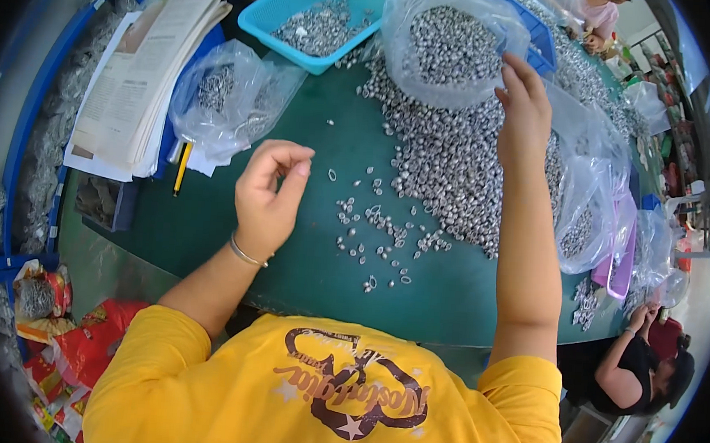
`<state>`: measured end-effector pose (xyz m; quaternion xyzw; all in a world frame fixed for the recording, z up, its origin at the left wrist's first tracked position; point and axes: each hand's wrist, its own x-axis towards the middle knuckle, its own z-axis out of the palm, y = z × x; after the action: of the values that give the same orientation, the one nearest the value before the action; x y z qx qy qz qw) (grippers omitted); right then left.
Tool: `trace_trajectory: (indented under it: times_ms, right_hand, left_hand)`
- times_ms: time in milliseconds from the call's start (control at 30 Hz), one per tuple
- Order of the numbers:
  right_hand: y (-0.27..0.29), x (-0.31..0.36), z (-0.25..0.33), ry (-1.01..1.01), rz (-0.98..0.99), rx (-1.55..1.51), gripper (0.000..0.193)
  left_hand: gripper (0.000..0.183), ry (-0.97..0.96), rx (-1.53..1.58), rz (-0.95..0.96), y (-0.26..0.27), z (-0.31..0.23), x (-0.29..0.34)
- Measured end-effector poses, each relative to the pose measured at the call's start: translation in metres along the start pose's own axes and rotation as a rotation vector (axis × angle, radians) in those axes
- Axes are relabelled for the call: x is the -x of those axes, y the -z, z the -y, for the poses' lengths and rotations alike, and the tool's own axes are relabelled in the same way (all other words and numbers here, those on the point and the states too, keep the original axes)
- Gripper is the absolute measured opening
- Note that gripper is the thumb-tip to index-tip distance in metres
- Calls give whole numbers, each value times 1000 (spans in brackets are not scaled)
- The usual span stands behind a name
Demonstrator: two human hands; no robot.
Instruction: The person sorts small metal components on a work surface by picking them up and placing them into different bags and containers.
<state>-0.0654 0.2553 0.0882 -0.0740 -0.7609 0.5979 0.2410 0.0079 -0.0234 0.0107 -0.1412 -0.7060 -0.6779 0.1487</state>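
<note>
A large heap of small silver-grey metal pieces [449, 170] covers the middle and right of the green table [334, 290]. Smaller loose pieces [384, 223], some ring-shaped, lie scattered before it. My left hand [268, 195] hovers left of them, thumb and forefinger drawn together in a pinch; anything between the tips is too small to make out. My right hand [527, 114] reaches over the heap to the rim of an open clear plastic bag [391, 55] that holds more pieces. Its fingers are apart and nothing shows in them; whether they touch the bag I cannot tell.
At the back stands a light-blue basket [262, 21] of pieces. A clear bag [189, 119], a paper stack [130, 82] and a yellow pen [182, 168] lie left. Further bags [589, 176] and a purple tray [620, 261] sit right. Other people [637, 369] work at the right and far side.
</note>
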Motion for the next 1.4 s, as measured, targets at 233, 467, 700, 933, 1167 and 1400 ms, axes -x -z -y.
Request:
trace_trajectory:
  times_ms: [233, 467, 700, 933, 1167, 1400]
  right_hand:
    - [22, 129, -39, 176, 506, 441, 7]
    - [-14, 164, -51, 344, 462, 678, 15]
    - [-10, 160, -54, 126, 433, 329, 11]
    - [50, 156, -37, -664, 114, -926, 6]
    - [50, 204, -35, -37, 568, 422, 14]
    - [53, 221, -37, 54, 494, 431, 12]
  left_hand:
    - [14, -165, -345, 495, -13, 15, -3]
    - [13, -254, -572, 692, -56, 25, 3]
    - [10, -10, -354, 588, -38, 21, 0]
    - [9, 748, 383, 283, 11, 30, -44]
    - [11, 8, -617, 517, -12, 44, -23]
    - [9, 721, 182, 516, -8, 25, -10]
